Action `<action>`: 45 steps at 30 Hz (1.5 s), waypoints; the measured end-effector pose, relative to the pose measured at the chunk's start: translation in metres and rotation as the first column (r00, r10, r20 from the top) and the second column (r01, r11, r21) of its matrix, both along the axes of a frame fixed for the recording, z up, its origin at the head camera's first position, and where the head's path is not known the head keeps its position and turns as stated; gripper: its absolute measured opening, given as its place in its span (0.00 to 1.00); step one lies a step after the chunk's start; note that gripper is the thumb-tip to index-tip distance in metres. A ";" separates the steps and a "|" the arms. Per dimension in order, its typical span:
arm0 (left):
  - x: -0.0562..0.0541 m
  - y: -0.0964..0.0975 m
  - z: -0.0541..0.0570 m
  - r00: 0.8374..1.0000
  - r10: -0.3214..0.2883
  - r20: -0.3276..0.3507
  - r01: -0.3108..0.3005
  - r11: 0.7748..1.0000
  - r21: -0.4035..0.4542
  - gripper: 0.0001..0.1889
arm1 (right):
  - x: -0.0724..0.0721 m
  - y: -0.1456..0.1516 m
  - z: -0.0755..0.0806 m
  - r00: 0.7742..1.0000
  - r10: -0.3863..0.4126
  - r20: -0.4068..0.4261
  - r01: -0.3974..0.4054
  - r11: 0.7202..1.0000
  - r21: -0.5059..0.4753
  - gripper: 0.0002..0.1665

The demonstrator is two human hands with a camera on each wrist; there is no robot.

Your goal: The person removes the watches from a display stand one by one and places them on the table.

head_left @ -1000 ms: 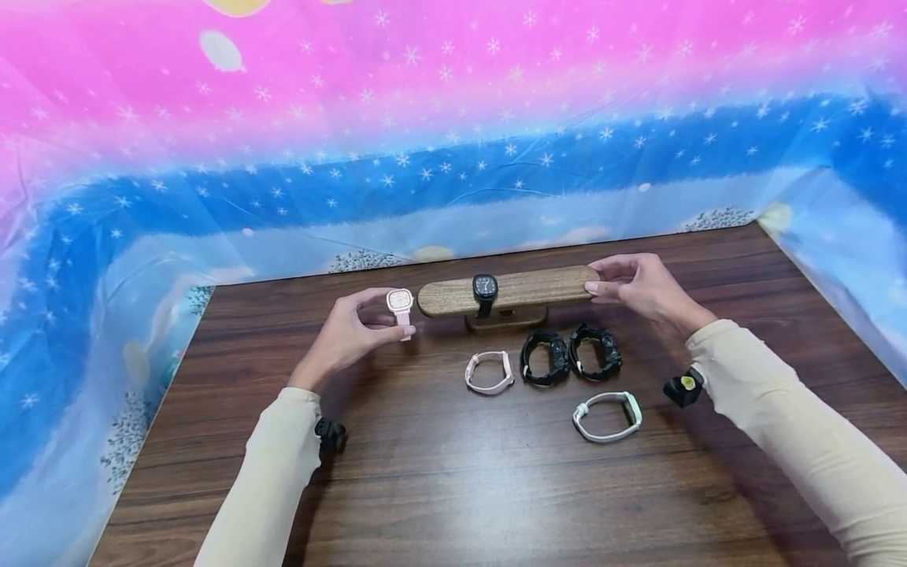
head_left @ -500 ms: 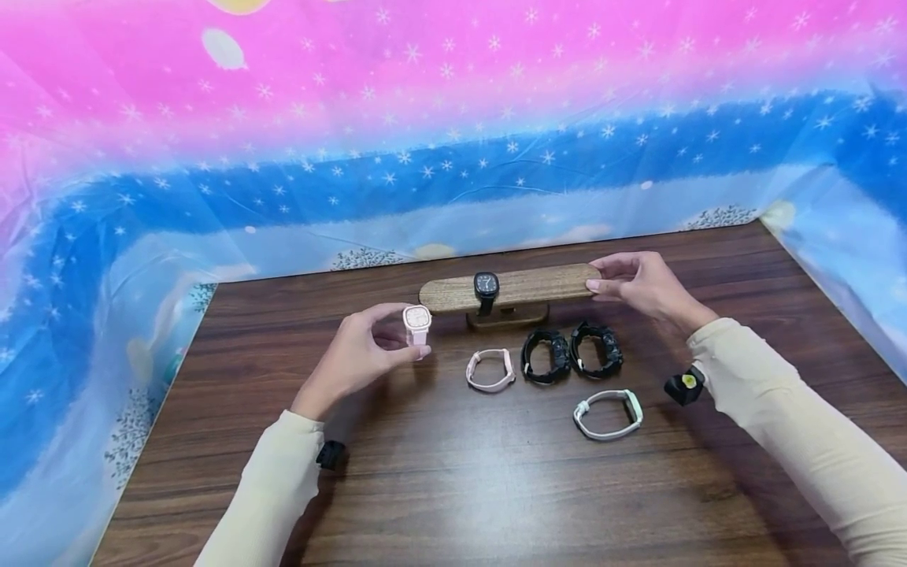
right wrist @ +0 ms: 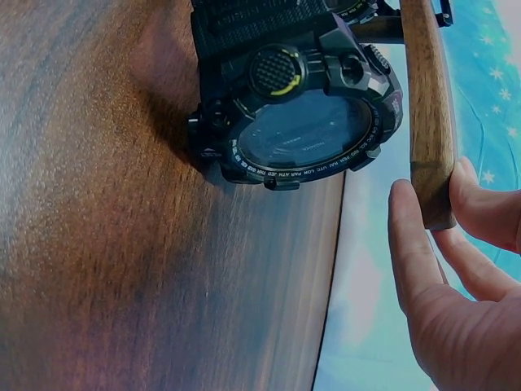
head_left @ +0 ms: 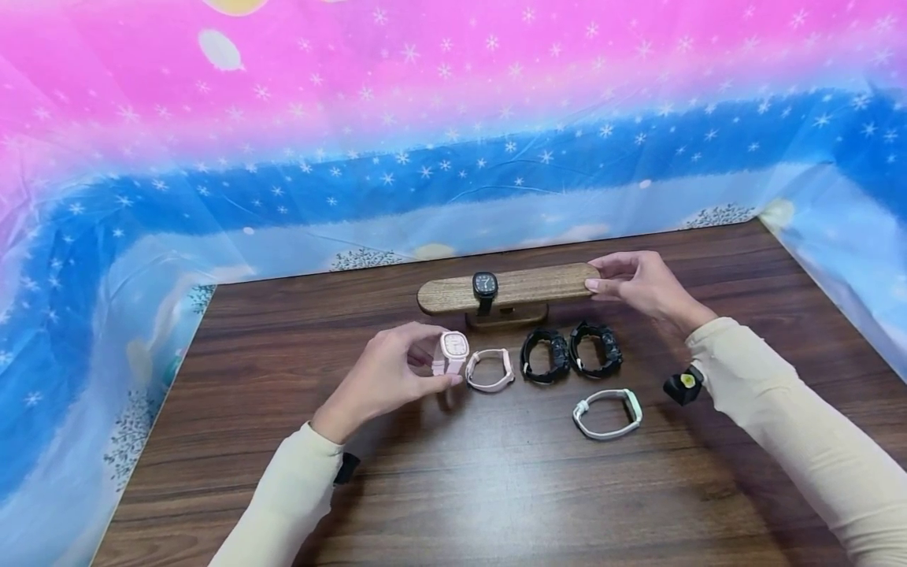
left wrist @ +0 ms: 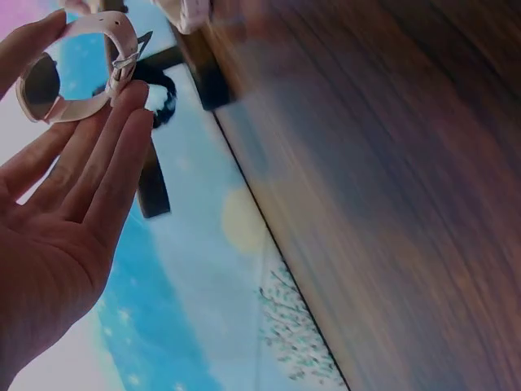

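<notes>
My left hand (head_left: 393, 374) pinches a pink square-faced watch (head_left: 454, 346) between thumb and fingers, just left of a second pink watch (head_left: 490, 372) on the table. In the left wrist view the held watch (left wrist: 116, 57) shows its buckled strap as a closed loop. With thumb and fingers, my right hand (head_left: 641, 285) grips the right end of a wooden watch stand (head_left: 542, 285). A black square-faced watch (head_left: 485, 285) is strapped around the stand's bar, left of its middle. The right wrist view shows the fingers on both sides of the bar end (right wrist: 433, 175).
Two chunky black watches (head_left: 546, 358) (head_left: 595, 352) lie side by side in front of the stand. Nearer me lies a white-banded watch with a pale green case (head_left: 609, 416). All are on a dark wooden table (head_left: 453, 488), with a printed cloth (head_left: 439, 173) behind it.
My left hand has moved right and toward me with the pink watch, from beside the stand's left end to beside the other pink watch. My right hand keeps its grip on the stand.
</notes>
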State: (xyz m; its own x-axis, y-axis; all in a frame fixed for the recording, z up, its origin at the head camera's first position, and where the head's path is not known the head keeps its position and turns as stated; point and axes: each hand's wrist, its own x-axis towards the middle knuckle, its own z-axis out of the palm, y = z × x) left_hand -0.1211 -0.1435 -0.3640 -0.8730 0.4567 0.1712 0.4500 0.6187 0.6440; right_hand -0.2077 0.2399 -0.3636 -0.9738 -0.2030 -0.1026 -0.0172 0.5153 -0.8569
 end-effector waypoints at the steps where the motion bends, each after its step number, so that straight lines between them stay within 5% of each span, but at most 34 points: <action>1: 0.001 0.003 0.000 1.000 -0.011 -0.007 0.011 1.000 -0.014 0.33 | 0.000 0.000 0.000 1.000 -0.001 0.000 0.001 1.000 -0.003 0.30; 17: 0.011 0.048 0.004 0.969 -0.203 -0.140 0.166 0.957 -0.237 0.29 | 0.000 -0.001 -0.002 1.000 -0.006 0.013 0.007 0.998 -0.059 0.30; 45: 0.014 0.095 -0.003 0.953 -0.297 -0.059 0.231 0.837 -0.495 0.19 | 0.001 -0.001 0.000 1.000 -0.005 0.002 0.005 1.000 -0.009 0.31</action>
